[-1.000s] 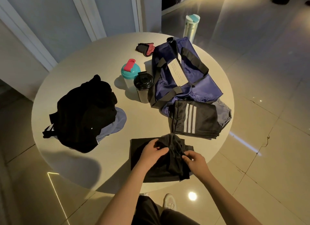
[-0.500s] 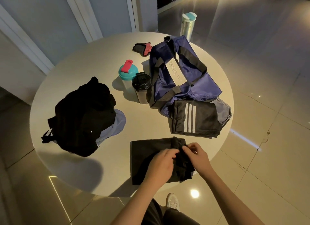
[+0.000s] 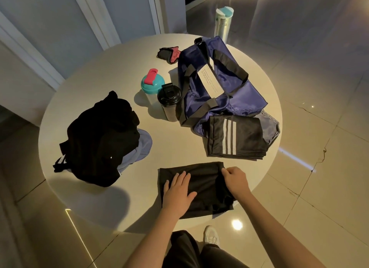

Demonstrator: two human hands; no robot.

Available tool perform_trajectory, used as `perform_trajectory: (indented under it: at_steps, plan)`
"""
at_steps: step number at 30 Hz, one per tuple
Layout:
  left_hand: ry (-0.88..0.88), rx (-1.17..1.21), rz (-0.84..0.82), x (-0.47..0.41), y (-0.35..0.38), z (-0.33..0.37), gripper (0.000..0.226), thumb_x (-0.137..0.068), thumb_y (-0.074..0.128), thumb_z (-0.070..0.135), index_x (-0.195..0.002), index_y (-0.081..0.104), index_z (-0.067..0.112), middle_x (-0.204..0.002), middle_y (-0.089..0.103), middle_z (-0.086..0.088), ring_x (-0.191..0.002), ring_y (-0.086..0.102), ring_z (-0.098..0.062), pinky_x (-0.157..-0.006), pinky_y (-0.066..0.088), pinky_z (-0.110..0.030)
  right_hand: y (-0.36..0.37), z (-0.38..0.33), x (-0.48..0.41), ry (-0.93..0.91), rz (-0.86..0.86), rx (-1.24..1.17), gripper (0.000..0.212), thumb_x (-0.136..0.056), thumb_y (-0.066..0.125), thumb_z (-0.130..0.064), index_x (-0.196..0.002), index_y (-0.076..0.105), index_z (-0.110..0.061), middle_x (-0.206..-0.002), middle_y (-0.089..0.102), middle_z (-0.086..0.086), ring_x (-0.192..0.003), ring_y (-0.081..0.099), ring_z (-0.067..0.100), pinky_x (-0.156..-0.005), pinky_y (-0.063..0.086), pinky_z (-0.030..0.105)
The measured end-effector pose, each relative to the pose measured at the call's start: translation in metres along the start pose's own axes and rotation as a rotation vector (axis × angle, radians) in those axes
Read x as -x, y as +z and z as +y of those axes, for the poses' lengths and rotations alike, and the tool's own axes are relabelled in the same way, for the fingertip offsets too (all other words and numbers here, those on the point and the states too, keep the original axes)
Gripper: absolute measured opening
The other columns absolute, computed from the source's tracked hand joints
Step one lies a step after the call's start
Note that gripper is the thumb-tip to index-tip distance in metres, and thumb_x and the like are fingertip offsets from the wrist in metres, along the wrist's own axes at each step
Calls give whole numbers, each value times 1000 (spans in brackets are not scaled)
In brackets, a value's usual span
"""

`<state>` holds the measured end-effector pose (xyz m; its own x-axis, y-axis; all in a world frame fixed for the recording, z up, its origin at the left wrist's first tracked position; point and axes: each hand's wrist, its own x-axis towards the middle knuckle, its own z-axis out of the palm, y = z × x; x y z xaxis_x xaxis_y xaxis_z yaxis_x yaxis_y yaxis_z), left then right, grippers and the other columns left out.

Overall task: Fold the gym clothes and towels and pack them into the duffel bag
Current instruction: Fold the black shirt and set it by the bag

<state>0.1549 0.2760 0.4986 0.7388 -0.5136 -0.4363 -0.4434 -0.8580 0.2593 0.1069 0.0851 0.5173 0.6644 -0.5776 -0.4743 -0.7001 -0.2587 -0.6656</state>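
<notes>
Round table (image 3: 123,72) bearing navy duffel bag (image 3: 229,88) at far right, folded striped garment (image 3: 235,140) against its near end, and dark folded cloth (image 3: 205,179) at near edge, left hand (image 3: 177,191) flat with fingers spread on it, right hand (image 3: 235,179) pinching its right corner

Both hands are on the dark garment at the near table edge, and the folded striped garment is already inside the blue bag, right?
No. The head view shows the striped garment lying outside the blue bag, on the table by its near end. The left hand and right hand are on the dark garment.
</notes>
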Motion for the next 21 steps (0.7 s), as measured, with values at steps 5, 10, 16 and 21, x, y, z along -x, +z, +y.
perform_trajectory:
  at_steps: [5, 10, 16, 21]
  plan:
    - [5, -62, -3, 3, 4, 7, 65, -99, 35, 46, -152, 5, 24, -160, 3, 6, -147, 0, -16, -117, 5, -46, 11, -3, 13, -28, 130, 220, 31, -98, 42, -37, -84, 50, -10, -88, 47, 4, -70, 52, 18, -64, 39, 29]
    - [2, -93, 0, 3, 5, 5, 67, -99, 34, 48, -152, 3, 24, -160, 0, 5, -147, -2, -17, -117, 5, -47, 15, 0, 13, -104, 89, 458, 24, -98, 43, -35, -96, 53, -13, -96, 57, 5, -75, 53, 17, -65, 42, 27]
    - [-26, -83, 12, 6, 7, 1, 66, -98, 32, 51, -152, 4, 24, -160, -1, 4, -147, -2, -17, -117, 5, -45, -3, 18, 7, 58, 69, 137, 29, -100, 39, -26, -97, 61, -7, -99, 64, 13, -77, 53, 20, -72, 42, 29]
    - [-124, -109, 120, 13, 9, -6, 65, -97, 22, 57, -152, 5, 28, -160, -1, 1, -147, -3, -19, -117, 4, -47, 7, 20, 31, -227, 162, 254, 47, -96, 45, -39, -138, 39, -18, -141, 40, 7, -118, 49, 25, -95, 44, 35]
